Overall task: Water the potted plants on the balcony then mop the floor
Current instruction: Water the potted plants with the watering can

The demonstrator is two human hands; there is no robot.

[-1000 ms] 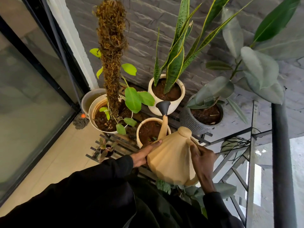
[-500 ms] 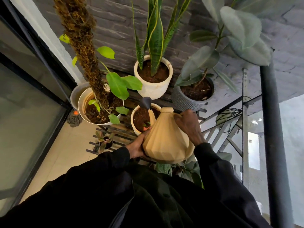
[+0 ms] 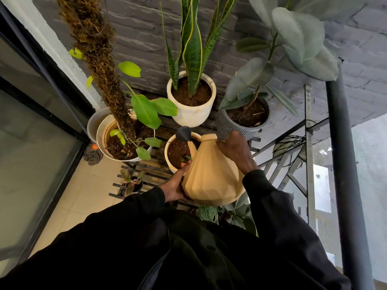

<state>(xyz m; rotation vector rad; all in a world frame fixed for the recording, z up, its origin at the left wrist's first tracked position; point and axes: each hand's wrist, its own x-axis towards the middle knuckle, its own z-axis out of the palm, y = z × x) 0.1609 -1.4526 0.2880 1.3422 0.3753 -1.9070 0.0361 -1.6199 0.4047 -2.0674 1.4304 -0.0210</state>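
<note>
1. The right hand was closed around the handle at the back of the tan can, fingers curled over its top by the lid.
2. The left hand lay open, palm and fingers spread flat against the can's lower left side, cupping it from below.
3. The can was tilted forward, its dark rose hanging over the soil of the small pot on the slatted rack.
4. A snake plant in its white pot stood just behind; a grey pot sat beside the right hand.
5. A mop lay on the floor by the glass door.
</note>
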